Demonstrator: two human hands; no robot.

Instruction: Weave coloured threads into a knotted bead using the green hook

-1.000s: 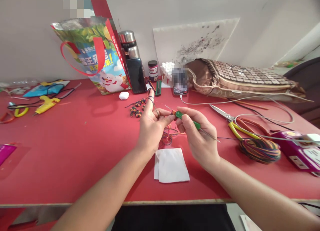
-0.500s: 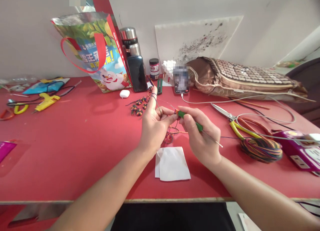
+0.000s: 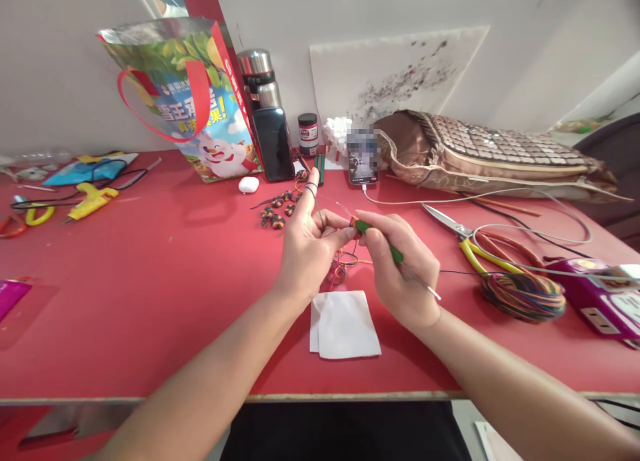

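Observation:
Over the red table [image 3: 150,301], my left hand [image 3: 306,244] pinches thin cord, with dark cord looped round its raised index finger. My right hand [image 3: 400,268] grips a green-handled crochet hook [image 3: 385,244], its tip meeting the left fingertips at a small orange knot. Loose coloured cord [image 3: 340,271] lies on the table beneath both hands. A folded white paper [image 3: 345,324] rests just in front of them. Several small knotted beads [image 3: 277,211] lie beyond the left hand.
A skein of multicoloured cord [image 3: 523,296], yellow-handled scissors [image 3: 460,238] and a purple power strip [image 3: 595,298] lie at right. A printed gift bag [image 3: 185,94], flask [image 3: 257,78], two phones [image 3: 273,144] and a cushion [image 3: 490,154] line the wall. A yellow glue gun [image 3: 93,201] lies at left.
Both hands stay joined at the knot; the hook's handle has tilted slightly and the hands shifted a little. The view has drifted downward.

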